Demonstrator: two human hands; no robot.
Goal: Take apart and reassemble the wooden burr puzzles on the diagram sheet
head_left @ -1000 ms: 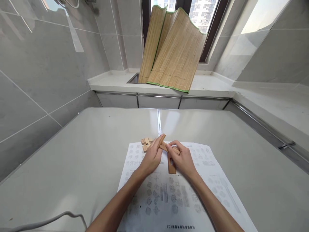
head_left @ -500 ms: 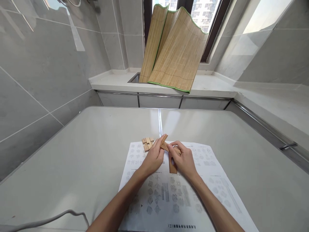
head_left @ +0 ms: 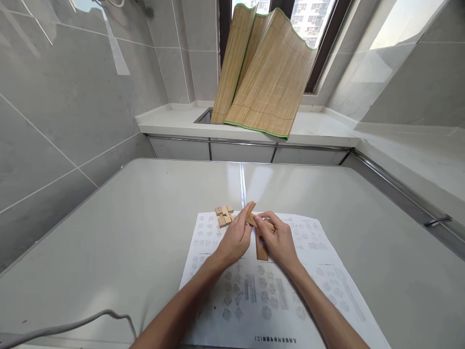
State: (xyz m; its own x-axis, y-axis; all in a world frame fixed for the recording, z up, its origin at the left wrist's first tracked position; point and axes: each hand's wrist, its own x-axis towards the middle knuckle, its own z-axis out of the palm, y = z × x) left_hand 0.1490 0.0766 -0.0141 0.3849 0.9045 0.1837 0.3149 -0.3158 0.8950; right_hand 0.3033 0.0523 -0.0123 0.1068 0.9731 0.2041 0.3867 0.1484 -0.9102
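Observation:
Several flat brown wooden puzzle pieces are between my hands, above a printed sheet (head_left: 250, 317). My left hand (head_left: 237, 238) is closed on one slanted wooden piece (head_left: 251, 208), whose tip sticks up past the fingers. With thumb and fingers pinched, my right hand (head_left: 278, 238) grips another wooden piece (head_left: 251, 220) that crosses towards the left one. A slotted wooden piece (head_left: 261, 251) extends down under the right hand, partly covered by it. How the pieces join is hidden by the fingers. Left of my hands lies a small cluster of lighter wooden blocks (head_left: 224, 216).
The sheet with printed diagrams lies on a pale table (head_left: 109, 242) with a lengthwise seam. A grey cable (head_left: 90, 320) runs along the near left. Behind the table, a folded bamboo mat (head_left: 272, 77) leans on a white ledge (head_left: 174, 125) by the window.
The view has shifted slightly, so everything sits a little further right. Both hands keep their grip on the wooden pieces, with hardly any movement.

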